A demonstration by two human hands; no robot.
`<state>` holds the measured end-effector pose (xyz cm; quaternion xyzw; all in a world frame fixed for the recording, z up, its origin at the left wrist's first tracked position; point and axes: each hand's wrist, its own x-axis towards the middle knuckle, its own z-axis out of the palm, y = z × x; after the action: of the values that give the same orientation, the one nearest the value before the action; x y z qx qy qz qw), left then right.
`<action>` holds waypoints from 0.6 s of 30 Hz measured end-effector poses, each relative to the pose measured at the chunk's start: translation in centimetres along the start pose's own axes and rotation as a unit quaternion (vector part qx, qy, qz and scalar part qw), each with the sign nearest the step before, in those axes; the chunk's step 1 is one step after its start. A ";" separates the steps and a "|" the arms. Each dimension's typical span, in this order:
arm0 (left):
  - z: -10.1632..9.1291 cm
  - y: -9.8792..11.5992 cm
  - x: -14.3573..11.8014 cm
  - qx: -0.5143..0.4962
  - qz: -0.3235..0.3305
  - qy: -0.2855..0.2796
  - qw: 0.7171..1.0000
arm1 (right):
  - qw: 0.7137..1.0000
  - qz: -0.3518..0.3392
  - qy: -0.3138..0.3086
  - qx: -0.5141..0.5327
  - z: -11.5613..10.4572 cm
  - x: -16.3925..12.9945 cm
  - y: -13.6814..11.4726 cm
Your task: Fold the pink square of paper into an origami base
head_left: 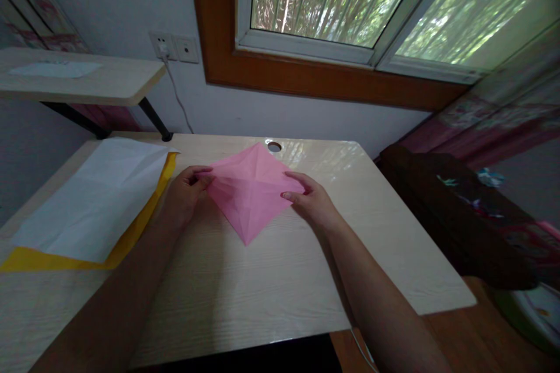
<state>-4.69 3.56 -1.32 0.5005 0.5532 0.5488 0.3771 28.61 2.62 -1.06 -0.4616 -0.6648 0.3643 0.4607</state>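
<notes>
Pink paper [252,189] is pinched at both side corners by left hand [186,193] and right hand [311,201], long axis running away, sharp tip pointed toward the person.

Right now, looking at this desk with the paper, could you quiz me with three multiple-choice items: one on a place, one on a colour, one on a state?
1. Where do the white sheet and yellow sheet lie?
A. left of the hands
B. right of the hands
C. on the window sill

2. What colour is the held paper?
A. blue
B. pink
C. green

3. How is that paper?
A. rolled up
B. torn apart
C. creased, pinched at both side corners

Answers: 1 A, they lie beside the left hand. 2 B, plainly pink. 3 C, fold lines show; left and right hand each grip a corner.
</notes>
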 end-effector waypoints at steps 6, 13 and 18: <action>-0.5 0.7 -0.2 0.029 0.011 -0.054 0.998 | 0.996 0.070 -0.012 0.053 -0.2 -0.3 -0.1; -1.2 0.1 0.1 0.137 0.124 -0.026 0.982 | 0.999 0.011 0.036 0.005 -1.0 0.2 -0.2; -1.5 0.8 0.2 0.184 0.157 -0.077 0.967 | 1.000 0.000 0.023 0.007 -1.3 0.3 -0.5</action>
<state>-6.04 3.29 -0.31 0.6825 0.5288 0.4498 0.2287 29.64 2.81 -0.10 -0.4662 -0.6515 0.3582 0.4795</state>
